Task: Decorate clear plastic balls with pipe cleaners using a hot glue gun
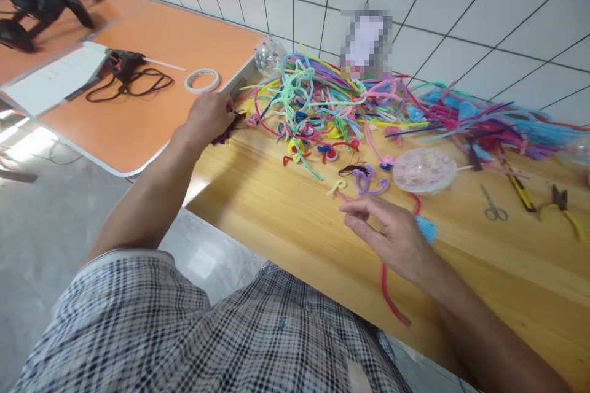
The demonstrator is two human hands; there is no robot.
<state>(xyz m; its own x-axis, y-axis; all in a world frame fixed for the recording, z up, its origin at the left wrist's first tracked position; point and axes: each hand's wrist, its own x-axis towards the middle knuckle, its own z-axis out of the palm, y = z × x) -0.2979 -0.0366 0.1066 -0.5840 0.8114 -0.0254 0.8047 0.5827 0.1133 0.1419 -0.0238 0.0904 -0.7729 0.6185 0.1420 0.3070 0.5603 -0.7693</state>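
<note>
At the left end of the wooden table, my left hand (pixel 212 118) is closed in a pinch on a dark purple tassel (pixel 229 129), whose strands hang toward the tabletop. My right hand (pixel 385 230) hovers over the table's middle with thumb and fingers curved toward each other; whether anything thin lies between the fingertips is unclear. Just beyond its fingertips is a pale yellow curl (pixel 340 185) with a pink stem. A purple curled piece (pixel 364 181) lies behind it. A red pipe cleaner (pixel 391 301) and a blue piece (pixel 426 229) show beside my right hand.
A pile of pipe cleaners (pixel 299 89) lies along the tiled wall, near a pixelated phone (pixel 366 43). Clear balls (pixel 424 170), scissors (pixel 495 212), a yellow cutter (pixel 520 187) and pliers (pixel 560 199) are rightward. The orange table (pixel 152 129) holds tape (pixel 201 81) and a glue gun (pixel 124 64).
</note>
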